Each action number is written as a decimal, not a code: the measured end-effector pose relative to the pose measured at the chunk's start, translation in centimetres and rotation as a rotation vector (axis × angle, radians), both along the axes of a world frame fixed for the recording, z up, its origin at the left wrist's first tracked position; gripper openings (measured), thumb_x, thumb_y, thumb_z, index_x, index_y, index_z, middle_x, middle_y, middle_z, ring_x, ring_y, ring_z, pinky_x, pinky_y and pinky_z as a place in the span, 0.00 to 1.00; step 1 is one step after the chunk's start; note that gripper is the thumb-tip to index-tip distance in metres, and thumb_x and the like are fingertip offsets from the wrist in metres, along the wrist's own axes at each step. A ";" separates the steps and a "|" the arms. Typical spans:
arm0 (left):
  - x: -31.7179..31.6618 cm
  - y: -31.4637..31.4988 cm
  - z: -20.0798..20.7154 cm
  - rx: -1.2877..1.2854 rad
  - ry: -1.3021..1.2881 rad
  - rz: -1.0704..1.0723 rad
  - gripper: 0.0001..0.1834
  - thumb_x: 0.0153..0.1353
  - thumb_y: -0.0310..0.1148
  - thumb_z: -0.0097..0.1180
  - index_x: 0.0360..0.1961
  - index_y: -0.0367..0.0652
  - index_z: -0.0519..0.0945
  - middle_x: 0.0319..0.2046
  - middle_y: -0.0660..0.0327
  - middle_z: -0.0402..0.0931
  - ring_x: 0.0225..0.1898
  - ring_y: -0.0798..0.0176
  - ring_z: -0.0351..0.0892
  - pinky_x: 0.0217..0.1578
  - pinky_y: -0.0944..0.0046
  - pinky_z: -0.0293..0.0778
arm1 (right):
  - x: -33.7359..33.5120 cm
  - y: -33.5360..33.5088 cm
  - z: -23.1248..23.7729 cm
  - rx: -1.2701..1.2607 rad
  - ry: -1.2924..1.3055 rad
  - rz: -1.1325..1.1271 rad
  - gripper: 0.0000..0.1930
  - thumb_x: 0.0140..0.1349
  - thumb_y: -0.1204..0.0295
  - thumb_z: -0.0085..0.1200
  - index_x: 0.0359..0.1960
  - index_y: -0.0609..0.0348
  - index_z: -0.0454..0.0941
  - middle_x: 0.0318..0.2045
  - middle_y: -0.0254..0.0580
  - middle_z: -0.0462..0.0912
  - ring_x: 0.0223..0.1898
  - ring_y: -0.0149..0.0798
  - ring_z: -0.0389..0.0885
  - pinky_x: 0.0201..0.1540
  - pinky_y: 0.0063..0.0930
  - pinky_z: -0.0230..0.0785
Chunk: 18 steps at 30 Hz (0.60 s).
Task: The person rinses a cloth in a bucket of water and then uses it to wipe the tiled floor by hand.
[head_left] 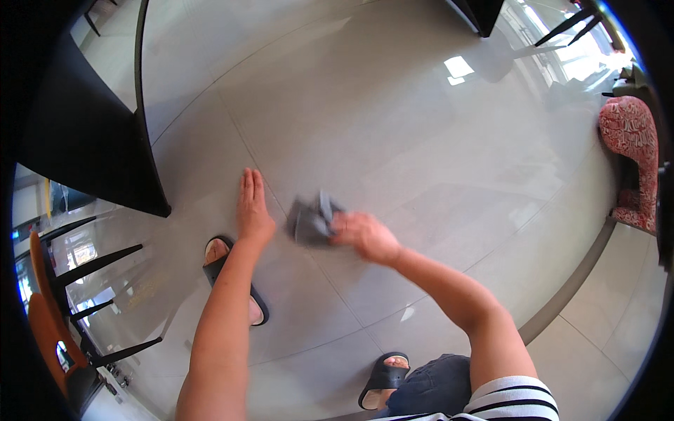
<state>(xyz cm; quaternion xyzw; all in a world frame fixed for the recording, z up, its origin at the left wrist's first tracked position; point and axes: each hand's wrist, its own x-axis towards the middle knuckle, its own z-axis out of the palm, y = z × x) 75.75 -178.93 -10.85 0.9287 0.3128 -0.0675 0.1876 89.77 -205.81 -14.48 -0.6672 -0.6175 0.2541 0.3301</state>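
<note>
My right hand (368, 237) reaches in over the tiled floor, its fingers closed on the right edge of a dark grey cloth (309, 223). The cloth looks folded, with a lighter grey flap standing up at its top, and motion blurs it. I cannot tell whether it touches the floor. To the left of the cloth, my left hand (254, 210) is held out with fingers straight and side by side. Nothing is in it. Glossy grey floor tiles (393, 154) lie beneath both hands.
My feet wear black sandals, a left sandal (260, 305) and a right sandal (382, 379). A black panel-like furniture base (91, 133) stands at left, above an orange chair (53, 344) with dark legs. A red-patterned piece of furniture (632, 133) is at far right, near a floor strip (569, 295).
</note>
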 end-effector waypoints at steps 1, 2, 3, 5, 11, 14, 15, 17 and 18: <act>-0.5 0.1 -0.2 0.036 0.032 0.000 0.52 0.46 0.12 0.53 0.75 0.38 0.47 0.76 0.49 0.40 0.76 0.46 0.43 0.73 0.58 0.50 | -1.5 -1.8 1.9 -0.073 0.035 0.078 0.23 0.52 0.81 0.52 0.49 0.43 0.83 0.63 0.30 0.76 0.69 0.37 0.66 0.71 0.40 0.57; -0.4 -0.2 -0.3 0.042 0.066 0.006 0.53 0.47 0.12 0.54 0.75 0.39 0.46 0.76 0.49 0.40 0.76 0.46 0.42 0.73 0.58 0.50 | -2.2 -3.6 3.0 -0.122 0.058 0.135 0.24 0.50 0.83 0.53 0.49 0.45 0.83 0.64 0.29 0.75 0.69 0.37 0.66 0.70 0.39 0.59; -0.1 -0.3 -0.3 0.055 0.097 0.014 0.53 0.47 0.12 0.54 0.75 0.39 0.45 0.76 0.50 0.39 0.76 0.47 0.42 0.74 0.59 0.50 | -1.7 -4.6 4.3 -0.133 0.139 0.113 0.25 0.50 0.84 0.52 0.49 0.46 0.83 0.63 0.31 0.76 0.68 0.38 0.68 0.69 0.39 0.61; 0.5 -0.6 0.3 0.066 0.157 0.024 0.54 0.47 0.13 0.55 0.75 0.40 0.44 0.77 0.51 0.39 0.77 0.48 0.42 0.74 0.60 0.50 | 0.4 -6.1 4.8 -0.053 0.214 -0.043 0.25 0.50 0.85 0.52 0.50 0.48 0.83 0.61 0.36 0.77 0.66 0.42 0.70 0.66 0.38 0.66; 3.3 -1.5 2.0 -0.012 0.285 0.089 0.53 0.47 0.13 0.56 0.75 0.41 0.47 0.77 0.53 0.39 0.76 0.49 0.43 0.73 0.59 0.53 | 14.7 -2.9 2.9 0.116 -0.208 -0.571 0.24 0.53 0.86 0.50 0.51 0.51 0.81 0.57 0.47 0.79 0.66 0.50 0.70 0.64 0.42 0.65; 4.5 -2.2 1.1 -0.013 0.264 -0.048 0.51 0.47 0.14 0.55 0.75 0.42 0.50 0.77 0.52 0.41 0.76 0.48 0.45 0.71 0.58 0.55 | 12.2 -4.2 -0.3 0.041 -0.227 -0.579 0.27 0.51 0.86 0.51 0.55 0.49 0.79 0.61 0.45 0.76 0.68 0.48 0.65 0.69 0.43 0.57; 5.4 -4.1 1.3 -0.037 0.231 -0.133 0.50 0.48 0.14 0.54 0.74 0.42 0.51 0.76 0.52 0.41 0.76 0.48 0.46 0.71 0.57 0.56 | 10.0 -6.1 -1.3 0.047 -0.198 -0.511 0.29 0.49 0.85 0.51 0.56 0.48 0.79 0.63 0.43 0.74 0.69 0.47 0.65 0.70 0.42 0.57; 5.7 -5.7 1.7 -0.048 0.150 -0.249 0.49 0.48 0.14 0.53 0.74 0.42 0.52 0.76 0.51 0.43 0.75 0.48 0.47 0.71 0.55 0.56 | 3.2 -8.7 -1.0 -0.069 -0.251 -0.331 0.33 0.46 0.85 0.52 0.58 0.46 0.77 0.66 0.39 0.71 0.70 0.43 0.64 0.71 0.41 0.57; 5.7 -6.2 0.7 -0.050 0.090 -0.288 0.48 0.49 0.15 0.53 0.74 0.42 0.52 0.76 0.51 0.43 0.75 0.48 0.47 0.71 0.55 0.56 | 0.4 -9.9 0.2 -0.089 -0.112 -0.257 0.31 0.46 0.85 0.51 0.56 0.46 0.79 0.65 0.38 0.72 0.70 0.43 0.64 0.71 0.41 0.57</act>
